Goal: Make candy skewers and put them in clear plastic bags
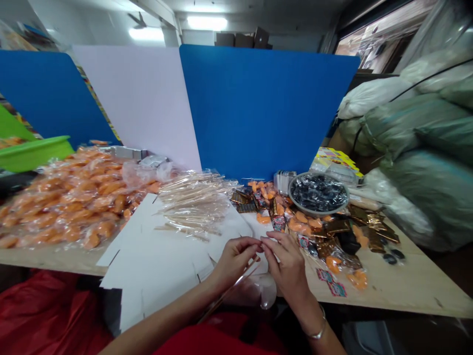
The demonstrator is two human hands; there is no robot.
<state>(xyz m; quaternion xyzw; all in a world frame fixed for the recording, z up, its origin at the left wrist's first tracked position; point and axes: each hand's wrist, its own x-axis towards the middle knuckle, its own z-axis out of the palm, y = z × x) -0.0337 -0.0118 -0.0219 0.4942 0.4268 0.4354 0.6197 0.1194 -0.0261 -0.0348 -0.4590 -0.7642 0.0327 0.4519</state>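
Observation:
Near the table's front edge, my left hand [236, 256] is closed around a thin wooden stick in clear wrap [248, 272], which slants down toward my lap. My right hand [287, 261] meets it, thumb and index finger pinched at the left fingertips; what lies between them is too small to make out. Behind my left hand, a heap of wrapped wooden sticks [195, 197] lies on white cardboard [158, 261]. Beyond my right hand are orange wrapped pieces [299, 224], gold-brown packets [338, 227] and small red-and-teal packets [331, 282].
A large pile of orange bagged pieces [74, 197] covers the table's left side, beside a green basin [37, 153]. A round grey bowl [347, 199] holds black wrapped pieces. Blue panels [258, 113] stand behind the table; large sacks [424, 148] are stacked at right.

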